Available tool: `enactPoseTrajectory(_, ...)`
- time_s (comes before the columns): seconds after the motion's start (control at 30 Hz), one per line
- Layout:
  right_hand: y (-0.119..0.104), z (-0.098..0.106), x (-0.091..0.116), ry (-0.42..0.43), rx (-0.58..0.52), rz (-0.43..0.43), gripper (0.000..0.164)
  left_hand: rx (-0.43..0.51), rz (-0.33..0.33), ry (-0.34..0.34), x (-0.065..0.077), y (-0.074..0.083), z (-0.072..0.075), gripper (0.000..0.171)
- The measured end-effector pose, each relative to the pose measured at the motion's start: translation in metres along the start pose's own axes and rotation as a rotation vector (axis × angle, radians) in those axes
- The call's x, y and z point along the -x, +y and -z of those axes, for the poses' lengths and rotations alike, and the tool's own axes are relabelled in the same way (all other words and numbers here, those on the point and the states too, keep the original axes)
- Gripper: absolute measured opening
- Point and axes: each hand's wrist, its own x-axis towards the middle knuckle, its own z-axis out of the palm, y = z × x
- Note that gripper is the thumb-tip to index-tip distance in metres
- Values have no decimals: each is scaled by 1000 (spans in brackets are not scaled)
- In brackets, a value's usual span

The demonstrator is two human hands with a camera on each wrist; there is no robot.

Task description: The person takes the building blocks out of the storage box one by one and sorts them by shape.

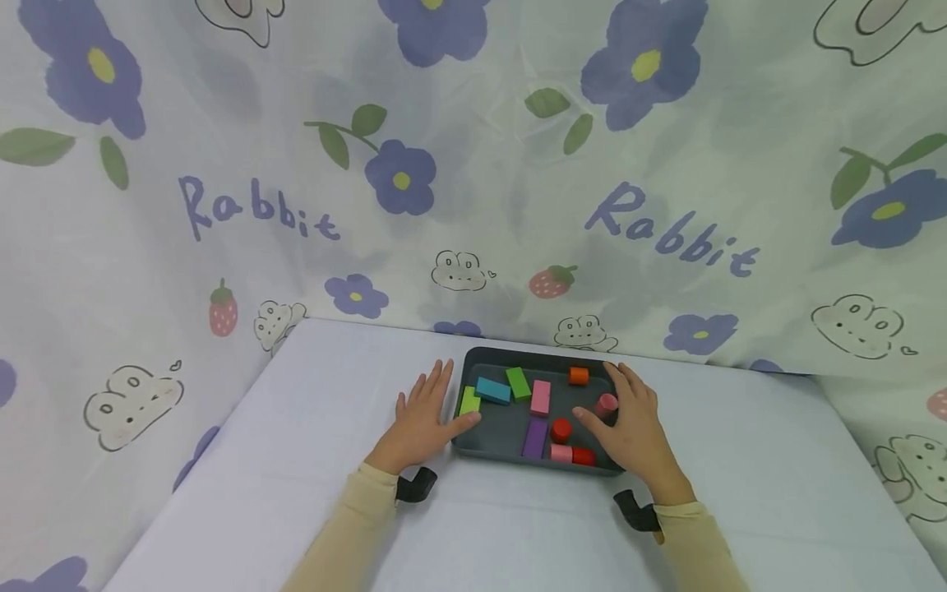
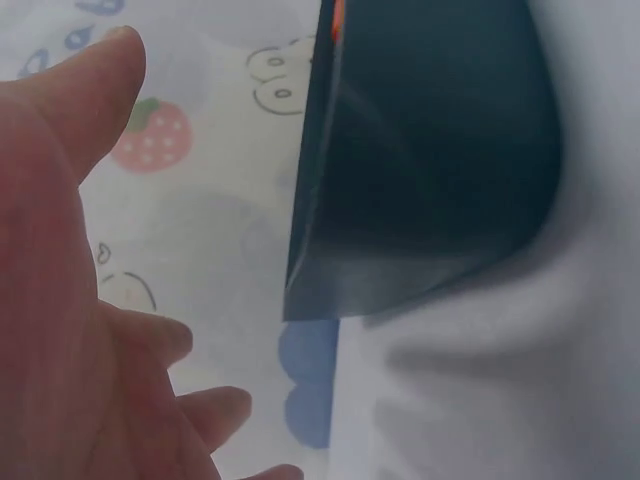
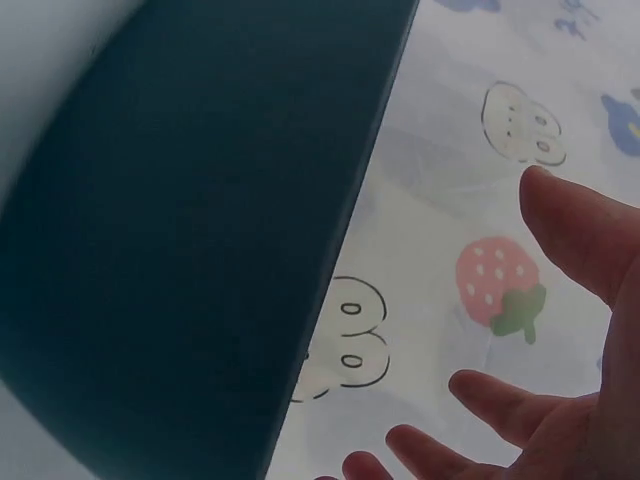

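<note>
A dark grey tray [image 1: 496, 432] lies on the white table with several coloured blocks in it. My left hand [image 1: 422, 423] is at the tray's left side, fingers straight and spread, its thumb over the rim near a lime green block [image 1: 470, 400]. On the opposite side my right hand [image 1: 638, 436] spreads its fingers too, the thumb reaching over the tray near a pinkish-red cylinder [image 1: 607, 404]. Neither hand holds anything. In the left wrist view the tray's outer wall [image 2: 440, 150] is beside the open palm; the right wrist view shows its wall [image 3: 200, 220] likewise.
Inside the tray are also blue [image 1: 492, 390], green [image 1: 519, 384], pink [image 1: 541, 398] and purple blocks [image 1: 535, 438], an orange cylinder [image 1: 579, 376] and red cylinders [image 1: 561, 430]. A patterned cloth [image 1: 488, 222] hangs behind the white-covered table [image 1: 325, 395].
</note>
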Motion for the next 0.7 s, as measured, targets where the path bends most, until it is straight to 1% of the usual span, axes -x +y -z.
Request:
enactPoseTrajectory(0.17, -3, -6, 0, -30, -34, -4, 85, 15, -14, -3, -1, 2, -6, 97)
enactPoseTrajectory(0.37, -5, -16, 2, -74, -36, -36, 83, 34, -34, 3, 1, 4, -11, 94)
enactPoseTrajectory(0.57, -6, -21, 4, -95, -45, -55, 80, 31, -35, -18, 0, 4, -19, 98)
enactPoseTrajectory(0.7, -6, -24, 5, -125, -56, -61, 76, 35, -44, -30, -1, 4, -23, 100)
